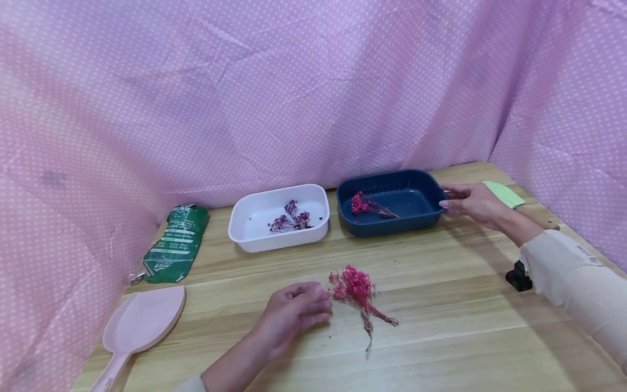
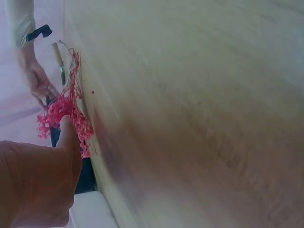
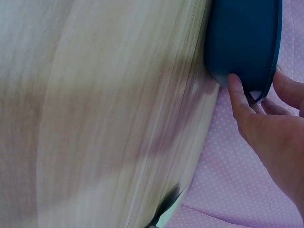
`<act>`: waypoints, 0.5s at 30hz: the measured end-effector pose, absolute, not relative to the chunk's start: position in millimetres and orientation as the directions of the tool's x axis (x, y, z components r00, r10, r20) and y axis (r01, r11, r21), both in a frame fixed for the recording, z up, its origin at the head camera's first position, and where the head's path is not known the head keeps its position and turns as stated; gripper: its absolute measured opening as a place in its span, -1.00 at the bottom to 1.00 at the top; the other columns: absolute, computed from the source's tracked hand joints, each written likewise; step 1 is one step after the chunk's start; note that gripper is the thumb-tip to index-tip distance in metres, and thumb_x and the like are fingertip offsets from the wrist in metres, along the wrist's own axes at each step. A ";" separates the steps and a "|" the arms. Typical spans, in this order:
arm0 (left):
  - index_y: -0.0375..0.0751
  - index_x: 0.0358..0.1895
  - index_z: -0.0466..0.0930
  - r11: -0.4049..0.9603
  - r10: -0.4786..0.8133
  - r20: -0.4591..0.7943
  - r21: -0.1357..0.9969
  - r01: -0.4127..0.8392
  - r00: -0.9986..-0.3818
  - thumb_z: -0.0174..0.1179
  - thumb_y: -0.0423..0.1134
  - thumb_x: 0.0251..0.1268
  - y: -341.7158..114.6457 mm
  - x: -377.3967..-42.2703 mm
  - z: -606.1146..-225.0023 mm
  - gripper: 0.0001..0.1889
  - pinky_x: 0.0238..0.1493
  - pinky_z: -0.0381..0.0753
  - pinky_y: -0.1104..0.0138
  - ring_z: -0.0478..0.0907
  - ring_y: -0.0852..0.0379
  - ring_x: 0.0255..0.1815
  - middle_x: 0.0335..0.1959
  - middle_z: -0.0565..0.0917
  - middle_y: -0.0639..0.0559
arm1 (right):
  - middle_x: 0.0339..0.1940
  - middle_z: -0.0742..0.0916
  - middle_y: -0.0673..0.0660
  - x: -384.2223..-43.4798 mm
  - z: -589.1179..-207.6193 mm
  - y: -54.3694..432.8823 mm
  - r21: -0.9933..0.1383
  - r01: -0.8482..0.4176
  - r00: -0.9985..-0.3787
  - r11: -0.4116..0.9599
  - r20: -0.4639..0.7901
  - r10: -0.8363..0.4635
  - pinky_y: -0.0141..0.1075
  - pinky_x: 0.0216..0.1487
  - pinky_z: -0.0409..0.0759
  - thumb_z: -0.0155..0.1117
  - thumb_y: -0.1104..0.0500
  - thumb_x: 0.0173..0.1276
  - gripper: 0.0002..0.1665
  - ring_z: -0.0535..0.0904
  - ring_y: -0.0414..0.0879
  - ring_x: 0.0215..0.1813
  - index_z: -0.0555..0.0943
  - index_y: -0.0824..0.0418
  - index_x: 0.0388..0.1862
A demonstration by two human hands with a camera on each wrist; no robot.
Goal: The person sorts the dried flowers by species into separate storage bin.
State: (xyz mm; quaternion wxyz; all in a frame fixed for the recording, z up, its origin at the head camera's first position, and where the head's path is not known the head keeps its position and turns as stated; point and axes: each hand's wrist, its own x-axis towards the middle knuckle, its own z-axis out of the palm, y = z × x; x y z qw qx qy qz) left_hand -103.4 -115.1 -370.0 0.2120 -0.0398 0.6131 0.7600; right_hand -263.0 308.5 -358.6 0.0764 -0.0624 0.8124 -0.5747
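Note:
A bunch of pink dried flowers (image 1: 355, 286) lies on the wooden table, its stems pointing toward the near right. Beside its blossoms is my left hand (image 1: 296, 316), fingers loosely extended and nothing held; contact with the blossoms is unclear. At the back, my right hand (image 1: 472, 204) grips the right end of a dark blue tray (image 1: 392, 226). In the right wrist view, its thumb is at the tray's (image 3: 242, 42) rim and a finger lies against the outer wall. Inside that tray rests a smaller pink dried sprig (image 1: 362, 204).
A white tray (image 1: 279, 241) with purple dried flowers (image 1: 293, 219) stands left of the blue one. Farther left lie a green pouch (image 1: 176, 245) with a metal clasp and a pink scoop (image 1: 144, 321). A light green piece (image 1: 503, 193) lies behind my right hand. Polka-dot cloth (image 1: 274, 98) encloses the table.

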 end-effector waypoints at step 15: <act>-0.47 0.21 0.38 -0.109 0.325 -0.372 0.898 -0.425 -0.869 0.26 -0.19 0.29 -94.1 -106.0 -365.2 -0.46 0.02 0.66 0.13 0.63 -0.15 -0.02 -0.01 0.61 -0.34 | 0.33 0.32 0.51 -262.0 -357.0 307.8 -0.936 -0.002 -0.980 0.351 -0.068 -0.186 -0.23 0.02 0.66 0.20 0.32 0.39 -0.25 0.55 -0.46 -0.12 0.11 0.48 0.45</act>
